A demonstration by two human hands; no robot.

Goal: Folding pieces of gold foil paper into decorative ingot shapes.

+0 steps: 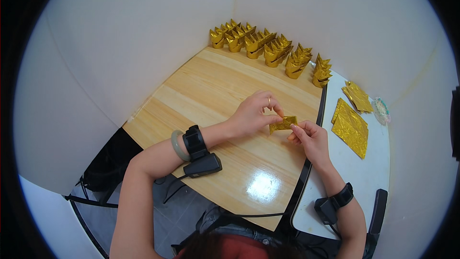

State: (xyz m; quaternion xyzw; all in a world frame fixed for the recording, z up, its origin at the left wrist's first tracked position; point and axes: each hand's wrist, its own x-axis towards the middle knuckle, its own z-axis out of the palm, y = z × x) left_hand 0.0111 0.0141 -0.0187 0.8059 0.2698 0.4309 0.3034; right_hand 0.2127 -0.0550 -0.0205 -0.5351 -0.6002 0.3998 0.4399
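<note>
A small piece of folded gold foil paper [283, 124] is held up between my two hands, above the right part of the wooden tabletop. My left hand [257, 112], with a ring on one finger, pinches its upper left side between thumb and fingertips. At the lower right edge of the foil, my right hand [311, 140] grips it with thumb and fingers closed. The foil looks folded into a narrow shape with a point hanging at its left end. Some of its underside is hidden from view.
Several rows of folded, pointed gold foil pieces [278, 50] line the far edge of the wooden table [211, 93]. Flat gold foil sheets [352, 129] and a smaller stack [358, 97] lie on the white table [316, 189], near a round, pale bundle [381, 111]. Walls enclose the back.
</note>
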